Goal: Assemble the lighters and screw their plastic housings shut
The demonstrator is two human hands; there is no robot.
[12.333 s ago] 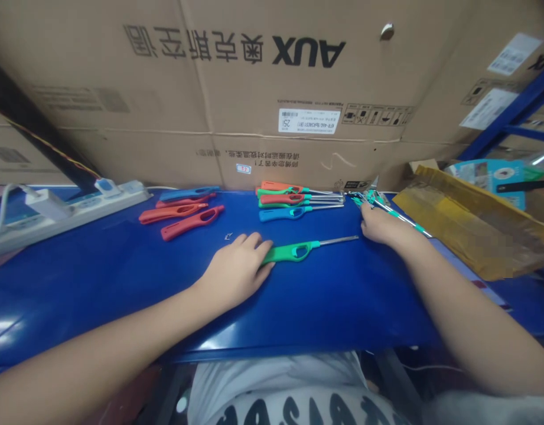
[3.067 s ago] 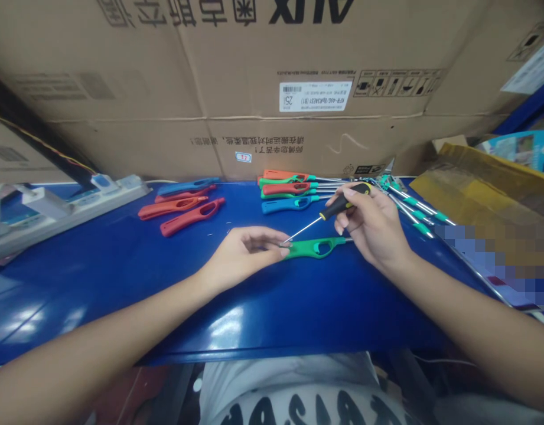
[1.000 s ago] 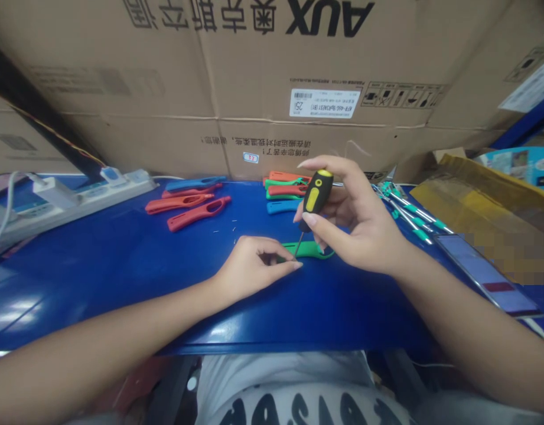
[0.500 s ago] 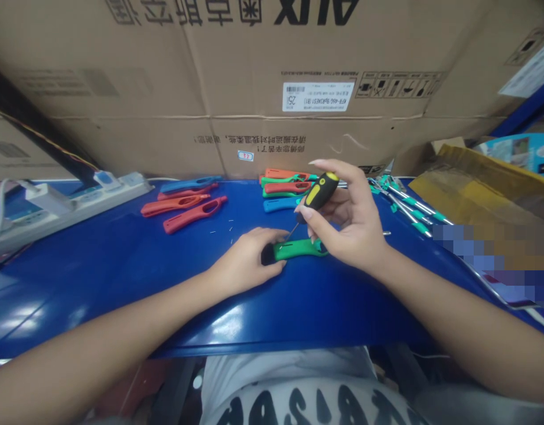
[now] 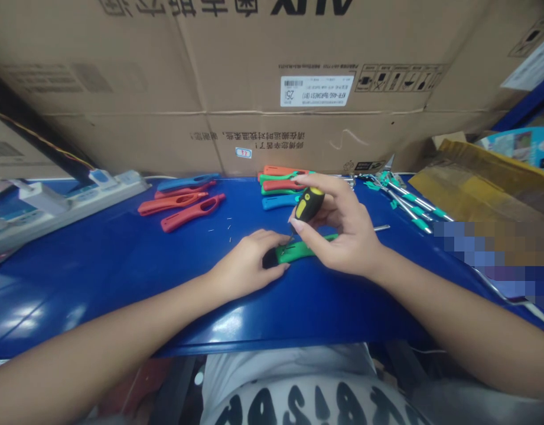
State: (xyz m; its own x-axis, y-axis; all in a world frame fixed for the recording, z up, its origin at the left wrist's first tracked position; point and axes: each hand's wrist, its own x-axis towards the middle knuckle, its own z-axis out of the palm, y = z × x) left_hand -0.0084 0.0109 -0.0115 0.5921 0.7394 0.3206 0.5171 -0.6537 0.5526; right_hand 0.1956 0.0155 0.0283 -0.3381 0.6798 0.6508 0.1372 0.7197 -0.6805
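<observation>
A green long-nosed lighter [image 5: 293,252] lies on the blue table [image 5: 121,265] in front of me. My left hand [image 5: 249,265] is closed over its handle end and pins it down. My right hand [image 5: 338,230] grips a black and yellow screwdriver [image 5: 308,204], held nearly upright with its tip on the green handle close to my left fingers. The lighter's metal tube [image 5: 381,227] shows to the right of my right hand.
Red and blue handle shells [image 5: 183,206] lie at back left, a stack of lighters [image 5: 280,186] at back centre, teal-collared metal tubes [image 5: 404,203] at back right. Tiny screws [image 5: 228,227] dot the table. A power strip [image 5: 68,200] sits left; cardboard boxes [image 5: 254,82] wall the back.
My right hand lowered the screwdriver slightly and turned its handle more upright, tip staying on the green lighter. My left hand keeps its hold on the handle end.
</observation>
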